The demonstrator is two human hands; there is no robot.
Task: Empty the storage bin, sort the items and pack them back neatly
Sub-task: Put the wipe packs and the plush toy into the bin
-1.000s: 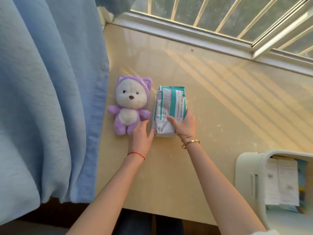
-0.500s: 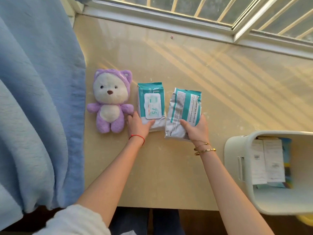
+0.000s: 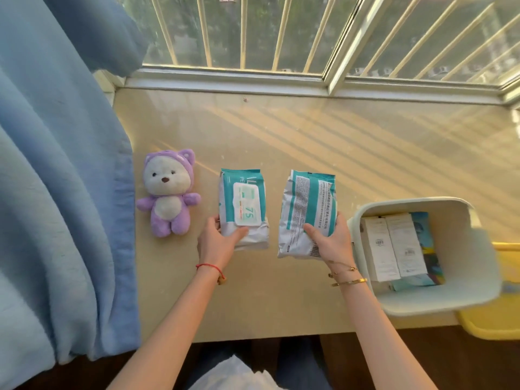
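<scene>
Head view is looking down on a beige table (image 3: pixel 281 291) by a barred window (image 3: pixel 281 32), sunlight striping across the top. Left hand (image 3: pixel 216 243) is gripping the near end of a teal-and-white wipes pack (image 3: pixel 243 204), thumb lying across the front below the flip lid, which is showing "75"; this pack is lying face up on the table. Right hand (image 3: pixel 329 240) is gripping the near end of a second wipes pack (image 3: pixel 306 212), thumb over the printed back side, fingers curling round the right edge; cannot tell whether that pack is resting on the table or hovering just above it. Both hands are well apart, each clamped on its own pack, and the two packs are sitting side by side with a gap between them. Purple plush bear (image 3: pixel 168 192) is lying face up just left of the first pack, not touching it, near the blue curtain (image 3: pixel 56 192) hanging down the left side. White storage bin (image 3: pixel 371 209) is sitting at the right edge of the table, just beside the right hand, opening tilted toward the camera. Inside it two white boxes (image 3: pixel 394 246) are lying side by side on top of something teal and blue. Something yellow (image 3: pixel 495 322) is showing under and behind the bin. Red string is circling the left wrist, gold bracelets the right.
</scene>
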